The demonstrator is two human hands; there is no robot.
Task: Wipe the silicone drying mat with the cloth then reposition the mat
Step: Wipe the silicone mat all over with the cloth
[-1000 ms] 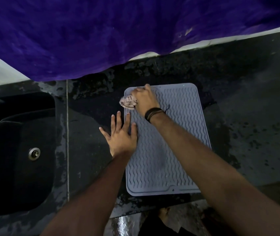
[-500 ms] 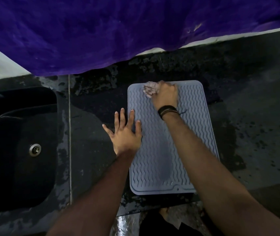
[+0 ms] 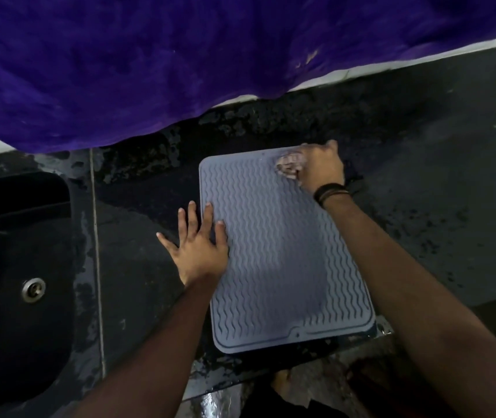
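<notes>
Fingers curled tight round the crumpled cloth, right hand pressed on the far right corner of the mat. Left hand flat, fingers spread, on the mat's left edge. Mat flat on the dark wet surface, right of the sink.

place: home kitchen | evidence: dark stone counter, black sink with metal drain
</notes>
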